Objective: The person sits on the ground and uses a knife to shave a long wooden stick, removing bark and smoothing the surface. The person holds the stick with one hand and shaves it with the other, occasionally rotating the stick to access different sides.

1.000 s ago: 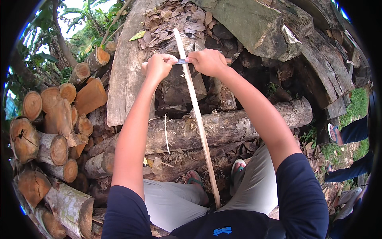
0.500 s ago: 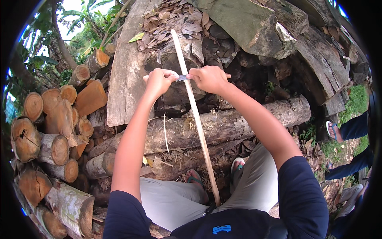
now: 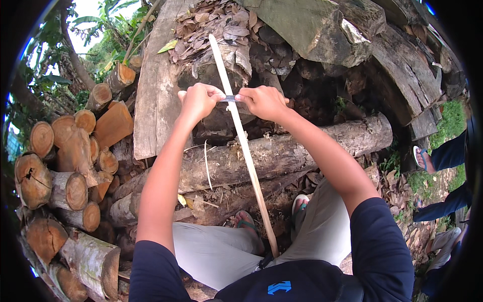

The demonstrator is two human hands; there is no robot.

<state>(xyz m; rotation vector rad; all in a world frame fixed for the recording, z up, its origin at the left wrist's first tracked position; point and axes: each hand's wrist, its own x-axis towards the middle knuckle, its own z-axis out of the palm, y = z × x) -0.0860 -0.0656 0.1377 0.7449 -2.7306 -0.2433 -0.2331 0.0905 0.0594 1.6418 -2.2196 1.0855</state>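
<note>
A long, pale, peeled wooden stick (image 3: 249, 161) slants from between my knees up to the leaf-strewn wood ahead. Across its upper part lies a short knife blade (image 3: 230, 98). My left hand (image 3: 199, 103) is closed, pinching the blade's left end between thumb and fingers. On the other side, my right hand (image 3: 264, 102) is closed round the knife's handle, mostly hidden in the fist, with its thumb by the blade. Both arms reach forward, elbows slightly bent. The stick's lower end rests close to my lap.
A thick log (image 3: 282, 156) lies crosswise beyond my feet, with wood shavings on it. Cut logs (image 3: 75, 189) are stacked at the left. A broad plank (image 3: 158, 100) and weathered slabs (image 3: 407, 75) stand ahead. Other people's legs (image 3: 448, 153) show at the right edge.
The knife sits slightly nearer to me along the stick, and its blade looks turned, darker than before. Both hands keep their grip. The whole view has shifted a little.
</note>
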